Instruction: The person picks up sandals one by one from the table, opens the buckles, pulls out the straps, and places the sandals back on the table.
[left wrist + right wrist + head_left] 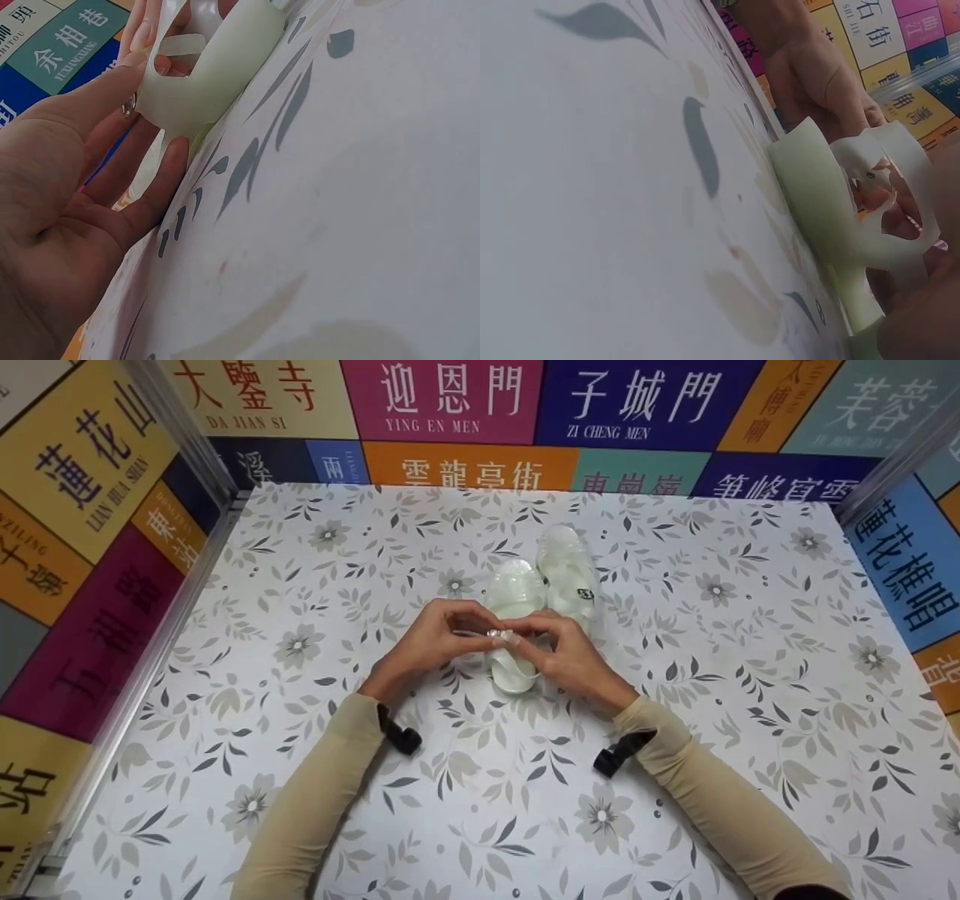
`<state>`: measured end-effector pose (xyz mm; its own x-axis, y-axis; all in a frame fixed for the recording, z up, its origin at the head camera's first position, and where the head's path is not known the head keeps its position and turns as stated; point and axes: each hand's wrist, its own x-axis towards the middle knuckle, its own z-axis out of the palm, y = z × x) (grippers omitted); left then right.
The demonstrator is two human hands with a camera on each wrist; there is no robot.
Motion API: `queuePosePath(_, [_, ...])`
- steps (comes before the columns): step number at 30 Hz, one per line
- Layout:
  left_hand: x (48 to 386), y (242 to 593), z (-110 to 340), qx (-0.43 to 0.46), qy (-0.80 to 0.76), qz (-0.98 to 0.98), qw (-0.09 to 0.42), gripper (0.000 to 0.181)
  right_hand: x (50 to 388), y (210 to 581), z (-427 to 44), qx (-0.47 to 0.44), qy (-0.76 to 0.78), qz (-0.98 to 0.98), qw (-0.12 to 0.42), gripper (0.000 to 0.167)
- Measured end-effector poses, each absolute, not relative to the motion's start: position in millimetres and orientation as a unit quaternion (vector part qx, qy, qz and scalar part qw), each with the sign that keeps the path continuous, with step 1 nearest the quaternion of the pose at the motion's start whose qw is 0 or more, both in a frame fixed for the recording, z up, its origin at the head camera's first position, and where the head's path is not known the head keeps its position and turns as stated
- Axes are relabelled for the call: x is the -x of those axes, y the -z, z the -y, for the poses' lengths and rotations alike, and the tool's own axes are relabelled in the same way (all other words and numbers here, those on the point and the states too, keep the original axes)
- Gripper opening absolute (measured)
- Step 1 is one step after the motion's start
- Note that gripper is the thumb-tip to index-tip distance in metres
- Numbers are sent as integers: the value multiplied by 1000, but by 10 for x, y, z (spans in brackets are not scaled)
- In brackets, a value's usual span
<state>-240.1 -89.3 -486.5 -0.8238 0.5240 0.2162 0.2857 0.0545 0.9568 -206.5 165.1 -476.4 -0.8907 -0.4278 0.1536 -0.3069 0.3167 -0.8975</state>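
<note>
A pale green, translucent sandal (pixel 516 585) lies on the patterned table top, toe pointing away from me. Over its ankle end, my left hand (pixel 431 637) and right hand (pixel 574 652) meet, fingertips pinching its narrow strap. A small shiny fitting shows between the fingertips, too small to make out. In the left wrist view, the thumb and fingers of the left hand (pixel 82 165) are at the strap beside the sandal's heel (pixel 217 75). The right wrist view has the sandal's cut-out upper (pixel 889 244) partly covered by the right hand (pixel 926 322).
A matching sandal (pixel 566 559) with a dark mark on its strap lies just beyond, to the right. The table (pixel 480 810) has a grey leaf and flower print. Colourful panels with lettering (pixel 450 397) stand around its back and sides.
</note>
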Motion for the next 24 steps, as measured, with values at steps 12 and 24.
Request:
queuePosePath(12, [2421,4894,890,-272,-638,-714,98,21,2071,4756,-1646,227,550,-803,33,33])
queuePosePath(24, [2381,4885,877,-207,-690,-682,127,21,2012,4776,-1678,231,616,-753,-23,28])
